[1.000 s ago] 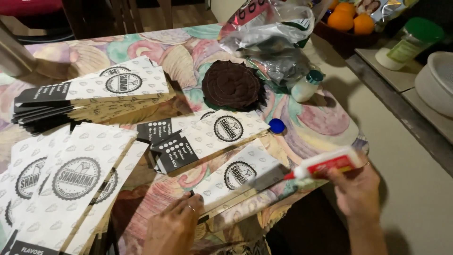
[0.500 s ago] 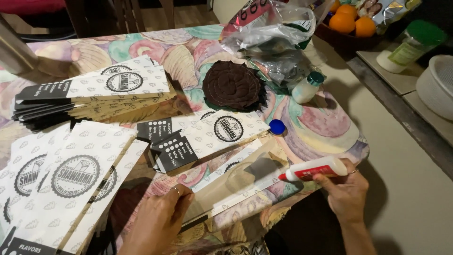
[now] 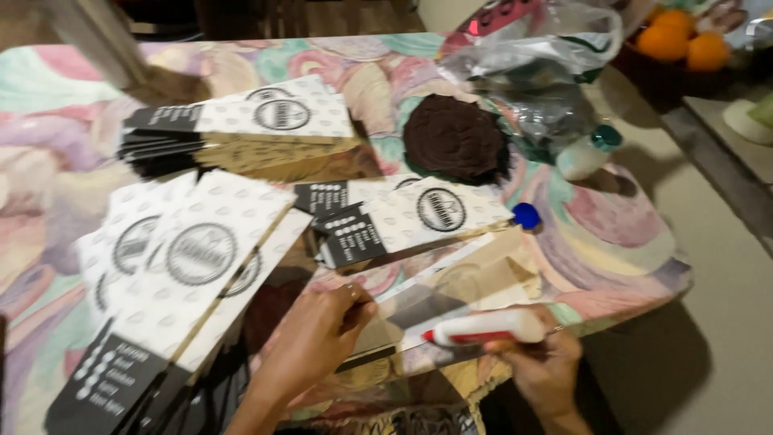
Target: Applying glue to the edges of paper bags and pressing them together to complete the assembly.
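My right hand (image 3: 541, 364) grips a white glue tube with a red tip (image 3: 481, 329), held level and pointing left over a plain brown paper sheet (image 3: 467, 278) near the table's front edge. My left hand (image 3: 320, 337) presses down on the left end of that sheet, fingers curled. Printed white paper sleeves with round black emblems lie around: a small pile (image 3: 407, 219) just beyond the sheet, a larger stack (image 3: 185, 258) at the left, another stack (image 3: 250, 129) further back.
The table carries a pastel swirl-patterned cloth (image 3: 620, 234). A dark round mat (image 3: 455, 138), a blue cap (image 3: 527, 215), a small white bottle with teal lid (image 3: 586, 153) and crumpled plastic bags (image 3: 539, 64) sit at the back right. Oranges (image 3: 684, 44) rest on a side counter.
The glue tube has swung down and left toward the brown sheet. My left hand moved up onto the sheet's left end. The camera view shifted right and blurred.
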